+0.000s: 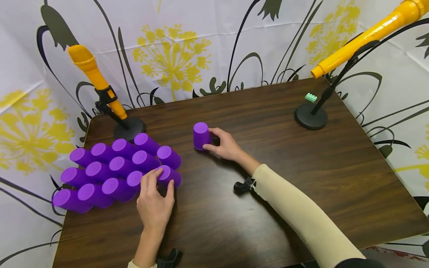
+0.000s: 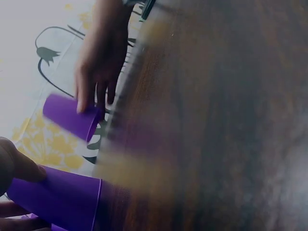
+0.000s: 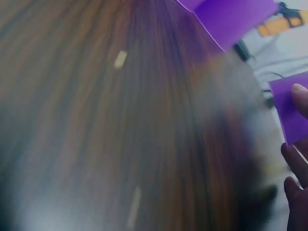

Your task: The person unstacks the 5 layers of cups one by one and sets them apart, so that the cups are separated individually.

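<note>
Several purple plastic cups (image 1: 117, 188) stand mouth down in close rows on the left of the table. At the right end of the front row, my left hand (image 1: 155, 204) pinches one cup (image 1: 171, 176) between thumb and fingers; this cup (image 2: 62, 197) also shows in the left wrist view. Apart from the group, near the table's middle, my right hand (image 1: 225, 145) grips a single upside-down cup (image 1: 201, 137) from its right side. Whether that cup touches the tabletop, I cannot tell. In the right wrist view, the fingers (image 3: 296, 163) are partly cut off.
An orange microphone (image 1: 97, 80) on a black stand (image 1: 129, 128) rises behind the cups. Another orange microphone (image 1: 365, 39) leans over a round black base (image 1: 311, 116) at the back right, beside a small mint-green toy brick (image 1: 311, 97). Patterned cloth (image 1: 228, 22) hangs behind the table (image 1: 268, 123).
</note>
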`<state>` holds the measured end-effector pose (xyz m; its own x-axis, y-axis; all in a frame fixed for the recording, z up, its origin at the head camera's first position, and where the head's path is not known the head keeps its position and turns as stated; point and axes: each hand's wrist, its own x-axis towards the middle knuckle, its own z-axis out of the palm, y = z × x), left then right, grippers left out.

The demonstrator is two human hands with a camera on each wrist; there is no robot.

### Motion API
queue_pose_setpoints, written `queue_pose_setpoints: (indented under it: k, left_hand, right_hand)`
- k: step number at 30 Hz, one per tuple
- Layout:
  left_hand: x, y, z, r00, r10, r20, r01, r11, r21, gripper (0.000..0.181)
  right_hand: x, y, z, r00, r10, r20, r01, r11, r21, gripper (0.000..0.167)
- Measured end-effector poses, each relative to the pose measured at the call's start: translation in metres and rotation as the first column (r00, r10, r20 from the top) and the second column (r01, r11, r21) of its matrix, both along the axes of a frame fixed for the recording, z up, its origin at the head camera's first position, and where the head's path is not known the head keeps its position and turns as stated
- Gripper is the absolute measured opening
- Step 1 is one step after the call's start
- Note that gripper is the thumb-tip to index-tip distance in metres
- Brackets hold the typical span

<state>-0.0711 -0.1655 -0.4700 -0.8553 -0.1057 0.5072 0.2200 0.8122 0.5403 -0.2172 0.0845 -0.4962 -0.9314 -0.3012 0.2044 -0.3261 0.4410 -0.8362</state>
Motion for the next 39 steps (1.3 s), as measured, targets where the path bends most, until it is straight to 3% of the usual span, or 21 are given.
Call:
queue_pose_setpoints:
  k: [8,16,20,28,35,39]
  left_hand:
    - [-0.003,0.005,-0.001,1.000,0.008,-0.018,-0.008,1.000,-0.018,0.044]
    - [-0.004,0.008,-0.002,1.000,0.000,-0.026,-0.001,0.999,-0.053,0.040]
    - [-0.004,0.008,-0.002,0.999,0.003,-0.033,-0.005,0.998,-0.061,0.038]
    - [-0.006,0.008,-0.004,0.999,0.001,-0.039,-0.003,0.998,-0.057,0.040]
    - [-0.002,0.005,-0.001,1.000,0.000,-0.018,-0.001,0.998,-0.056,0.043]
    - [0.002,0.003,0.004,0.998,0.000,-0.062,-0.004,0.999,-0.053,0.047]
  right_hand:
    - [-0.026,-0.056,0.001,0.999,0.045,0.013,-0.046,0.997,0.069,0.062]
    - [-0.032,-0.080,-0.007,0.997,0.070,0.021,-0.072,0.987,0.147,0.061]
    - [-0.033,-0.083,-0.008,0.997,0.077,0.027,-0.081,0.974,0.210,0.061]
    - [-0.034,-0.082,-0.008,0.996,0.086,0.029,-0.090,0.970,0.225,0.067]
    - [-0.032,-0.073,-0.008,0.991,0.130,0.017,-0.131,0.973,0.190,0.071]
    - [-0.026,-0.061,-0.007,0.990,0.141,0.005,-0.140,0.977,0.161,0.066]
